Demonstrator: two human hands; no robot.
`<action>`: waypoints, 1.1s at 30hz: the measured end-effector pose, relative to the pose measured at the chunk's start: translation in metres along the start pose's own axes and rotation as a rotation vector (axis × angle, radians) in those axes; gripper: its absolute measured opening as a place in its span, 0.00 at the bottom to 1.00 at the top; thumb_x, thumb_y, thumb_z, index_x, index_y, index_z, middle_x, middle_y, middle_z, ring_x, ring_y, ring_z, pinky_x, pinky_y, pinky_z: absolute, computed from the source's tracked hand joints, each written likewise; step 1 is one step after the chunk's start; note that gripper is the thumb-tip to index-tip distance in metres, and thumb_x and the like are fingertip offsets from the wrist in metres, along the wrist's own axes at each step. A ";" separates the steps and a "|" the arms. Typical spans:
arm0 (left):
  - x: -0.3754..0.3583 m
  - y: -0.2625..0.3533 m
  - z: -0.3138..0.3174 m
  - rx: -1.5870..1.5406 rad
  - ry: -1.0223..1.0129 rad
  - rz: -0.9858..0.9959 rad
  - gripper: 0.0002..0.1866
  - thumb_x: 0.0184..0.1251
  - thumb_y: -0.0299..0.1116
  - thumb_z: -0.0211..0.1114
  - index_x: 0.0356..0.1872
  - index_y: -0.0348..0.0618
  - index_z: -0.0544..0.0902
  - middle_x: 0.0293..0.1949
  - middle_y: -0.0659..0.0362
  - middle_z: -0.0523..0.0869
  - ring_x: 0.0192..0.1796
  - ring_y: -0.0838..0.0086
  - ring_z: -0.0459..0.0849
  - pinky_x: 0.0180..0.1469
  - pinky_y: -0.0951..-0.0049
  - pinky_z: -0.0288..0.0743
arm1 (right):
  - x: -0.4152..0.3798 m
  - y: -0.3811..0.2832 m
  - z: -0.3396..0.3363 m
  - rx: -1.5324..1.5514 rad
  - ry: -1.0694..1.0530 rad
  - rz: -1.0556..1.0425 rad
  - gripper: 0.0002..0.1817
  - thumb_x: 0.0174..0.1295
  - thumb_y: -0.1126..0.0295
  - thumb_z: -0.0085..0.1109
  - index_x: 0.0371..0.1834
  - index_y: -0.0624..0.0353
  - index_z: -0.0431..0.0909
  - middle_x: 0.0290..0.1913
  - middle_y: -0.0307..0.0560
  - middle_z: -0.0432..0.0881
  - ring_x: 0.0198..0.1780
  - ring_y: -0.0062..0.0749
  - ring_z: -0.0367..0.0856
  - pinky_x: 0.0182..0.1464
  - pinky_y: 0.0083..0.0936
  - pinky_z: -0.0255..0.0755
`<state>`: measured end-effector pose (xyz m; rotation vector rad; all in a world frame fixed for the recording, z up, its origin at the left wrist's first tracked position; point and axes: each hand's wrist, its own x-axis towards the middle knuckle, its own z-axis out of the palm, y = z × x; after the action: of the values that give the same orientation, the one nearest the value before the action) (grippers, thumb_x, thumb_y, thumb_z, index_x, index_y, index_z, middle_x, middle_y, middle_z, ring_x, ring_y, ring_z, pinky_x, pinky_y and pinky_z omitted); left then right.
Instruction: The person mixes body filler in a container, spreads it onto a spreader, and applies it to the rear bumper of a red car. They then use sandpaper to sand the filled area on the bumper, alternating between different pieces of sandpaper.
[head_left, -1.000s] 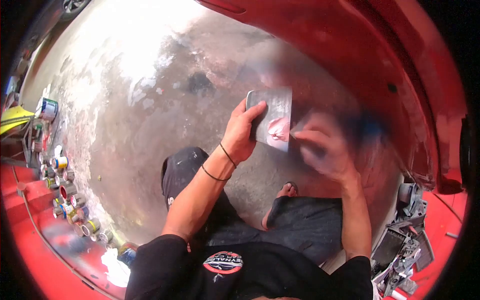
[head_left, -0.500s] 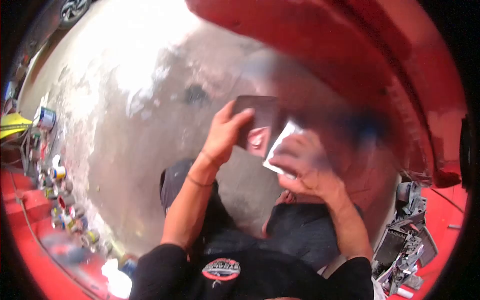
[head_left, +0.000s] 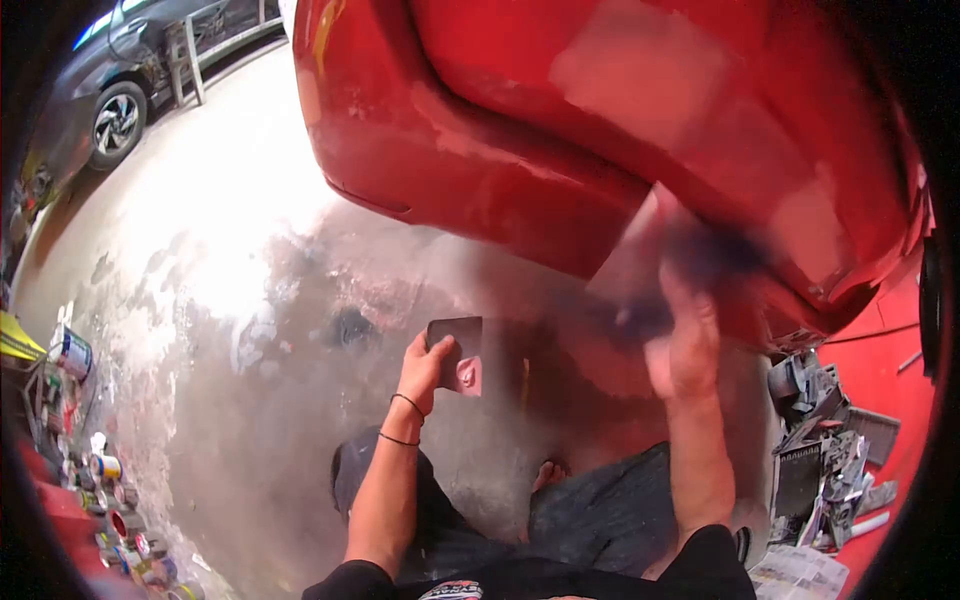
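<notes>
My left hand (head_left: pixel 422 368) grips a thin dark plate (head_left: pixel 456 329) by its left side, thumb on top. A dab of pink putty (head_left: pixel 466 374) sits on the plate's lower right part. Out to the right, my right hand (head_left: pixel 688 345) is raised and smeared by motion, its fingers closed on a pale, flat putty spreader (head_left: pixel 630 248). In this view the spreader overlaps the lower part of a red car bumper (head_left: pixel 480 180), which carries dull, paler patches (head_left: pixel 640 65).
Plastic parts (head_left: pixel 815 450) are piled at the right beside newspaper (head_left: pixel 800 572). Several cans (head_left: pixel 105 467) line the left edge. A grey car (head_left: pixel 115 120) stands at the upper left, near a metal stand (head_left: pixel 188 60). My feet and knees are below, over the stained floor (head_left: pixel 270 400).
My right hand has moved away from the plate, up and right to the bumper, with the spreader. My left hand with the plate sits lower in view. More of the bumper shows.
</notes>
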<state>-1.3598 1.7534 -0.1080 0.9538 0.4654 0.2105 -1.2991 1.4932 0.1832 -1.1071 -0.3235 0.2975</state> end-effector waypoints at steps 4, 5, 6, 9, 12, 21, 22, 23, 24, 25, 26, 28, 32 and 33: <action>0.003 -0.008 0.017 0.032 -0.053 -0.015 0.17 0.83 0.33 0.69 0.66 0.37 0.86 0.54 0.57 0.94 0.53 0.72 0.91 0.58 0.66 0.85 | 0.041 -0.051 0.041 -1.090 0.020 -0.861 0.14 0.83 0.70 0.63 0.66 0.50 0.87 0.59 0.45 0.91 0.56 0.42 0.89 0.56 0.39 0.85; 0.001 -0.008 0.021 0.043 -0.069 -0.020 0.17 0.83 0.33 0.69 0.65 0.36 0.86 0.54 0.57 0.94 0.53 0.71 0.91 0.58 0.66 0.85 | 0.054 -0.061 0.055 -1.474 0.057 -1.245 0.15 0.81 0.72 0.64 0.67 0.51 0.87 0.59 0.47 0.90 0.56 0.45 0.88 0.57 0.38 0.83; 0.000 -0.007 0.024 0.054 -0.084 -0.023 0.17 0.83 0.33 0.69 0.65 0.36 0.86 0.53 0.56 0.94 0.52 0.71 0.91 0.58 0.66 0.85 | 0.068 -0.069 0.061 -1.475 0.056 -1.250 0.15 0.81 0.72 0.64 0.67 0.51 0.87 0.59 0.47 0.90 0.56 0.45 0.88 0.57 0.38 0.83; 0.000 -0.009 0.028 0.072 -0.095 -0.014 0.17 0.83 0.34 0.69 0.64 0.35 0.86 0.52 0.56 0.94 0.51 0.71 0.91 0.57 0.66 0.85 | 0.101 -0.083 0.075 -1.797 0.143 -1.492 0.23 0.73 0.74 0.66 0.71 0.50 0.86 0.61 0.47 0.87 0.57 0.50 0.85 0.61 0.40 0.82; 0.002 -0.011 0.027 0.108 -0.095 0.024 0.17 0.83 0.34 0.69 0.64 0.34 0.86 0.51 0.56 0.94 0.51 0.71 0.91 0.57 0.66 0.85 | 0.133 -0.088 0.086 -1.987 0.281 -1.646 0.25 0.71 0.72 0.63 0.72 0.46 0.86 0.64 0.41 0.85 0.60 0.46 0.83 0.63 0.43 0.81; 0.002 -0.007 0.017 0.168 -0.094 0.071 0.19 0.84 0.34 0.68 0.67 0.35 0.85 0.56 0.56 0.93 0.54 0.71 0.91 0.60 0.67 0.85 | 0.153 -0.090 0.121 -2.157 0.347 -1.779 0.29 0.72 0.64 0.55 0.77 0.54 0.79 0.69 0.44 0.81 0.69 0.39 0.78 0.70 0.46 0.67; 0.002 -0.007 0.017 0.188 -0.092 0.092 0.18 0.84 0.34 0.68 0.67 0.35 0.85 0.56 0.56 0.93 0.54 0.71 0.91 0.60 0.67 0.85 | 0.158 -0.091 0.123 -2.134 0.361 -1.827 0.29 0.72 0.64 0.55 0.77 0.53 0.79 0.68 0.43 0.82 0.68 0.38 0.78 0.70 0.46 0.68; 0.003 -0.007 0.016 0.188 -0.092 0.092 0.18 0.84 0.34 0.68 0.67 0.35 0.85 0.56 0.56 0.93 0.54 0.71 0.91 0.60 0.67 0.85 | 0.162 -0.092 0.124 -2.111 0.375 -1.874 0.28 0.72 0.65 0.55 0.76 0.53 0.80 0.67 0.42 0.82 0.67 0.38 0.78 0.69 0.45 0.68; 0.004 -0.009 0.016 0.203 -0.090 0.108 0.18 0.84 0.34 0.68 0.66 0.35 0.85 0.56 0.56 0.93 0.54 0.72 0.91 0.60 0.68 0.84 | 0.163 -0.093 0.126 -2.111 0.375 -1.873 0.28 0.72 0.65 0.55 0.76 0.53 0.80 0.67 0.42 0.82 0.67 0.38 0.78 0.69 0.45 0.68; 0.005 -0.010 0.015 0.218 -0.088 0.125 0.18 0.84 0.33 0.68 0.66 0.35 0.85 0.55 0.57 0.94 0.54 0.72 0.91 0.60 0.68 0.84 | 0.163 -0.094 0.129 -2.105 0.376 -1.873 0.28 0.73 0.64 0.55 0.76 0.53 0.80 0.67 0.41 0.82 0.66 0.37 0.79 0.68 0.44 0.68; 0.006 -0.011 0.014 0.218 -0.088 0.126 0.18 0.84 0.33 0.68 0.66 0.35 0.85 0.55 0.57 0.94 0.54 0.72 0.91 0.60 0.68 0.84 | 0.164 -0.095 0.130 -2.100 0.377 -1.874 0.28 0.73 0.64 0.54 0.75 0.52 0.81 0.66 0.40 0.83 0.66 0.37 0.79 0.67 0.44 0.69; 0.007 -0.010 0.014 0.225 -0.098 0.133 0.18 0.84 0.33 0.68 0.66 0.35 0.85 0.54 0.57 0.94 0.54 0.73 0.91 0.60 0.68 0.84 | 0.185 -0.092 0.117 -2.202 0.482 -1.881 0.29 0.70 0.65 0.57 0.76 0.44 0.81 0.68 0.36 0.83 0.65 0.37 0.81 0.66 0.45 0.71; 0.006 -0.006 0.014 0.215 -0.096 0.128 0.18 0.84 0.33 0.68 0.66 0.35 0.85 0.54 0.57 0.94 0.54 0.73 0.91 0.60 0.68 0.84 | 0.190 -0.065 0.092 -2.283 0.386 -1.870 0.25 0.69 0.63 0.62 0.70 0.37 0.86 0.60 0.29 0.84 0.58 0.33 0.80 0.60 0.44 0.72; 0.005 -0.006 0.014 0.218 -0.097 0.128 0.18 0.84 0.33 0.68 0.66 0.34 0.85 0.54 0.57 0.94 0.53 0.72 0.91 0.60 0.67 0.84 | 0.187 -0.064 0.092 -2.285 0.381 -1.869 0.25 0.69 0.63 0.62 0.70 0.37 0.86 0.60 0.29 0.84 0.58 0.33 0.80 0.60 0.44 0.72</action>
<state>-1.3489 1.7418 -0.1077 1.2038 0.3431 0.2308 -1.1604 1.6147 0.2981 -2.2076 -1.2542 -2.5412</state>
